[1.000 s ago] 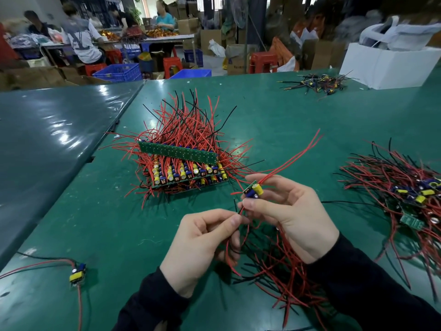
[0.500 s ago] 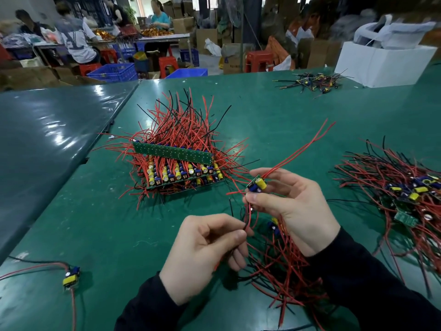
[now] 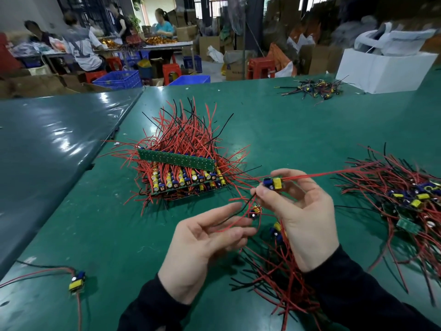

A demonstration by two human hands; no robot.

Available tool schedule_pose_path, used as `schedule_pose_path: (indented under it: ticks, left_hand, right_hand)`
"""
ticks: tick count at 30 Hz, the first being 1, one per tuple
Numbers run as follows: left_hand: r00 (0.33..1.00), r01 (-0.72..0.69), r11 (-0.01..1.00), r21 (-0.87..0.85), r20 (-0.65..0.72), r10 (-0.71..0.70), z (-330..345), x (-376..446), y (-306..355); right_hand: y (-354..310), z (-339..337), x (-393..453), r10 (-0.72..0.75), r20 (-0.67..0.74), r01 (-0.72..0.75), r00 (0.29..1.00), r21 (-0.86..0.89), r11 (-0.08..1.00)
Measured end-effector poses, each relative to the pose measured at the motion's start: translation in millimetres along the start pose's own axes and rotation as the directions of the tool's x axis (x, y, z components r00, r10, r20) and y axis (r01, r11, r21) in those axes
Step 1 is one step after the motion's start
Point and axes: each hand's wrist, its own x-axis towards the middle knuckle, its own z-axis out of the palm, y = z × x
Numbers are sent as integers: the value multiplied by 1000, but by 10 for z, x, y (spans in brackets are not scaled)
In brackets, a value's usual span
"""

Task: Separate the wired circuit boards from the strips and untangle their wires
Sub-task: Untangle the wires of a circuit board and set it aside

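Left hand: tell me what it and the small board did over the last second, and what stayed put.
The left hand let go of the wires it pinched and opened, red and black wires lying across its fingers. The right hand keeps pinching the small board, raised slightly. The strip stack and the lone board stayed.

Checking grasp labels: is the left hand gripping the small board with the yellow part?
No, the right hand pinches that small board in its fingers, while the left hand lies open below it with loose wires across its fingers.
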Motion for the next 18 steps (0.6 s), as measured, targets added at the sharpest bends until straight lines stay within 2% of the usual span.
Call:
schedule_pose_path:
  ticks: [3, 7, 10, 12, 13, 15, 17, 18]
  left_hand:
    - [981, -121, 992, -25, -158, 116, 23, 17, -4]
    - [931, -205, 973, -110, -327, 159, -67, 46, 92]
    - [926, -187, 980, -69, -347, 152, -137, 47, 165]
    - [938, -158, 987, -20, -314, 144, -166, 40, 206]
    - [947, -147, 989, -3, -291, 139, -180, 35, 224]
    - [962, -125, 992, 8, -242, 123, -215, 22, 261]
    - [976, -109, 994, 18, -188, 110, -233, 6, 289]
    - [981, -108, 994, 32, -161, 112, -230, -2, 294]
  right_hand:
    - [18, 21, -47, -69, 55, 73, 996, -72, 995]
    - [4, 31, -100, -84, 305, 142, 949, -175, 974]
    - [-22, 28, -79, -22, 457, 116, 889, -180, 977]
    - [-52, 4, -38, 63, 489, 13, 870, -149, 989]
    - [-88, -13, -20, 132, 521, -86, 843, -111, 990]
    - [-163, -52, 21, 273, 644, -270, 714, -107, 957]
    - [-225, -86, 46, 366, 728, -352, 579, -182, 918]
    - [-237, -92, 53, 398, 735, -374, 548, -210, 903]
